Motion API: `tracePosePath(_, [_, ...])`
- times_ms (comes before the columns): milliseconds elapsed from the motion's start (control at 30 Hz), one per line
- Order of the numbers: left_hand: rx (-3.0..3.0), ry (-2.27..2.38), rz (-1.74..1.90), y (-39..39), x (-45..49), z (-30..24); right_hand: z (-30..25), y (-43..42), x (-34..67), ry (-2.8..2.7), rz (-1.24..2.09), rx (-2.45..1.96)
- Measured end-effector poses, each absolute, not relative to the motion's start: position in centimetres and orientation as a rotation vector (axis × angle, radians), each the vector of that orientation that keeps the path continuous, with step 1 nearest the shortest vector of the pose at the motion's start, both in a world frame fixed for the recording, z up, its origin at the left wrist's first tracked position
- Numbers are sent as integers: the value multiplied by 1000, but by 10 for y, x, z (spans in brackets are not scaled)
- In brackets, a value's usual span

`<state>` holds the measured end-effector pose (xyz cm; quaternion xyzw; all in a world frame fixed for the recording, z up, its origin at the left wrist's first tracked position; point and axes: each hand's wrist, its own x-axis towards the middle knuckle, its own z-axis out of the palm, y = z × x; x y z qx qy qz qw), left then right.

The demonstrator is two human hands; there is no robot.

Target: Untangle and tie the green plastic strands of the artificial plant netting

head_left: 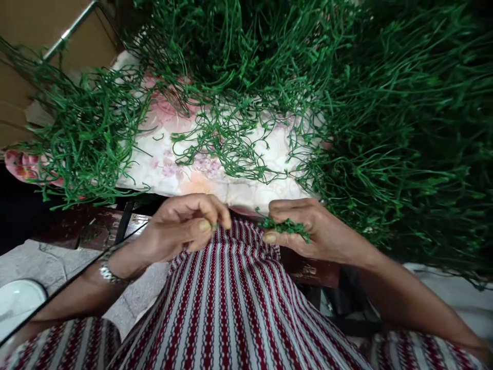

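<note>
My right hand (308,228), closed, grips a small bunch of green plastic-looking sprigs (287,226) between thumb and fingers. Across from it, at about the same height, my left hand (188,223) has thumb and fingertips pinched together. A speck of green shows at that pinch, too small to name. Both hands are apart, over my lap at the near edge of a floral cloth (154,172). Just beyond them, a loose tangle of thin green stems (231,146) is spread on the cloth.
Large heaps of similar green stems rise at the back (239,46) and along the right (404,128). A smaller pile (88,139) hangs over the cloth's left end. A metal bar (69,31) stands at the back left, and a white round object (21,300) is low at left.
</note>
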<state>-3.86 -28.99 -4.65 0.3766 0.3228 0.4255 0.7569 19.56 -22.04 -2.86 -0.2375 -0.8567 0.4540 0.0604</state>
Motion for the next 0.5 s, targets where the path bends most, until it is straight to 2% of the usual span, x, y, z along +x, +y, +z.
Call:
tracePosePath(133, [493,636,979,-287,-18,-59,-29,-229,194,-2470,1366,-789])
tracePosePath(267, [415,627,1015,-284,-14,-63,-30,-238,208,-2338,1288,-916])
tracePosePath(500, [513,869,1008,-281,-26,-43,-27,-241,243,-2180,849,-1419])
